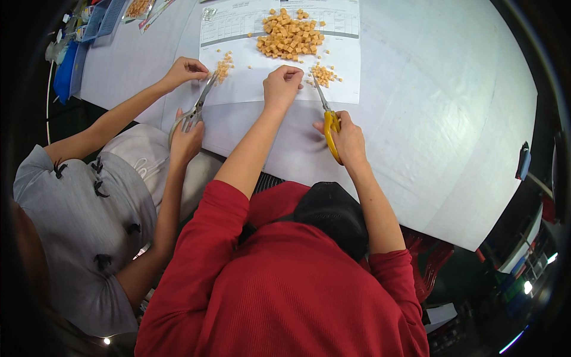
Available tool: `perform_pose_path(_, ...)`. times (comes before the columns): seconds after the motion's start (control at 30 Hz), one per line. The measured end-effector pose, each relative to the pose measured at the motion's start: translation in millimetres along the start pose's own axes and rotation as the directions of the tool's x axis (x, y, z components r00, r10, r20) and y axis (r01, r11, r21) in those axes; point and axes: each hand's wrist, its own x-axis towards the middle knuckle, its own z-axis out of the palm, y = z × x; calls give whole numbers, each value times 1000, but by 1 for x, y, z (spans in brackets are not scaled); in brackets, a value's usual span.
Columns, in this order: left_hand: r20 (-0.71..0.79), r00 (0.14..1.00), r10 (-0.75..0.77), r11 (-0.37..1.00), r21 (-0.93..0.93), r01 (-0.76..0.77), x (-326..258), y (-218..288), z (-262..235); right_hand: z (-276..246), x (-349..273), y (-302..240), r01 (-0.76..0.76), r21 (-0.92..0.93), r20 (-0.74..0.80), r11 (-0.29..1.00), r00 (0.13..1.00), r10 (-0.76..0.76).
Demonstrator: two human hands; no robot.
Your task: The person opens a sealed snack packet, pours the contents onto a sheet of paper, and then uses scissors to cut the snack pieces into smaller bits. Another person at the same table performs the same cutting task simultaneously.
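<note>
In my right hand point(349, 141) is a pair of yellow-handled scissors point(330, 132), its metal blades aimed away from me at a small heap of tiny orange-yellow pieces point(323, 75). Just left of the blade tips, my left hand point(282, 88) is closed in a pinch over the printed paper sheet point(250, 89). Whatever sits between its fingertips is too small to make out. Beyond both hands, a larger pile of orange-yellow cubes point(289, 39) rests on the same sheet.
On the left sits a co-worker in grey, whose hand point(185, 143) holds metal scissors point(199, 107) beside another small heap of pieces point(223, 68). Blue baskets point(106, 21) and a bag of orange pieces point(138, 8) lie at the white table's point(440, 119) far left.
</note>
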Motion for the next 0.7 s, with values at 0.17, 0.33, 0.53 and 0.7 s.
perform_pose_path(0.17, -103, 826, 555, 746, 502, -438, 37, 28, 6, -1, 2, 9, -25, 29, -21, 999, 999, 26)
perform_pose_path(0.33, 69, 667, 741, 386, 769, -509, 92, 61, 31, -5, 3, 6, -72, 45, 29, 996, 997, 70)
perform_pose_path(0.53, 245, 788, 564, 145, 911, -387, 120, 68, 53, -6, 0, 7, -24, 32, 34, 999, 999, 23)
perform_pose_path(0.7, 312, 757, 574, 87, 896, -435, 121, 72, 53, -5, 0, 7, -9, 24, 22, 1000, 1000, 8)
